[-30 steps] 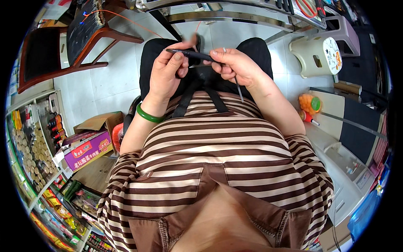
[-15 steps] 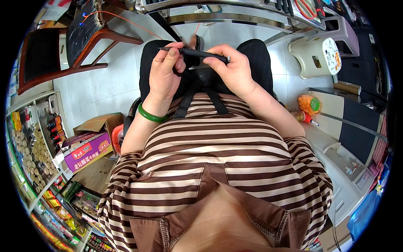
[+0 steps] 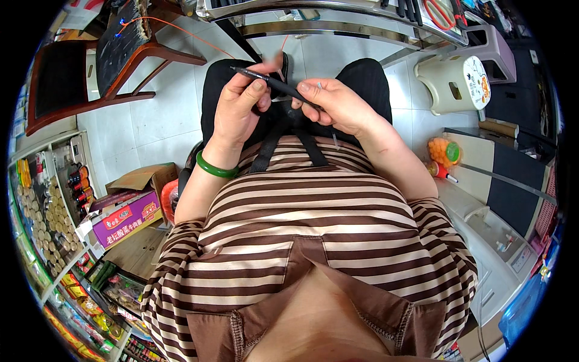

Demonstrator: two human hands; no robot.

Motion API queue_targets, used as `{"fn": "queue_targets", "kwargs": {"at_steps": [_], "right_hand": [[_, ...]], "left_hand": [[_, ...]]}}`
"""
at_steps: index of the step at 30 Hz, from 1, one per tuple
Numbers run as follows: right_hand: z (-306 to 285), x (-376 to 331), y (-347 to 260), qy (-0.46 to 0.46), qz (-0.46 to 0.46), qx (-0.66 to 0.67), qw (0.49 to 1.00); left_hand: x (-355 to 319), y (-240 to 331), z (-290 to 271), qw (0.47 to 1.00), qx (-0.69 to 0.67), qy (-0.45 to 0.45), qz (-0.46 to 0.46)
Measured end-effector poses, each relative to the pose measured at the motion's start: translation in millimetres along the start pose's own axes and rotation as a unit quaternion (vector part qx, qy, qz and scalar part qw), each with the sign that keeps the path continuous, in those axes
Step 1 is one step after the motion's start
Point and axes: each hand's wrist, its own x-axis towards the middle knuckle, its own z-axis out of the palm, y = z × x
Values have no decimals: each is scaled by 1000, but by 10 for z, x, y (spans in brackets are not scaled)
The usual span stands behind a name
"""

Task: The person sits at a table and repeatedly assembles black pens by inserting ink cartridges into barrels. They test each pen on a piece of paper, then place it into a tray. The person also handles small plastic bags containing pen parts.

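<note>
- Since the earlier frame, the black rod (image 3: 274, 84) tilts: its left tip now stands higher and farther from the lap, and the hands sit slightly farther apart on it.
- Left hand (image 3: 238, 111): clamped on the rod's left part, thumb on top; one green bangle (image 3: 215, 170) on the wrist below the rod.
- Right hand (image 3: 338, 105): fingers closed on the rod's right end.
- Rod position: over the lap, between both hands, above two black straps (image 3: 289, 142).
- Risk, as judged: the thin rod may slip or bend if one hand's pinch loosens or twists unevenly.
- Count: one rod, two hands, one white stool (image 3: 452, 81) right of the rod, one wooden chair (image 3: 90, 66) to its left.
</note>
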Motion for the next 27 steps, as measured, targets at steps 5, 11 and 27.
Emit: {"fn": "queue_targets", "kwargs": {"at_steps": [5, 11, 27], "right_hand": [[36, 117, 143, 138, -234, -170, 947], [123, -10, -24, 156, -165, -134, 965], [71, -14, -39, 174, -157, -132, 963]], "left_hand": [[10, -102, -78, 999, -33, 15, 15], [22, -106, -69, 994, -101, 33, -6], [24, -136, -75, 993, -104, 54, -9]]}}
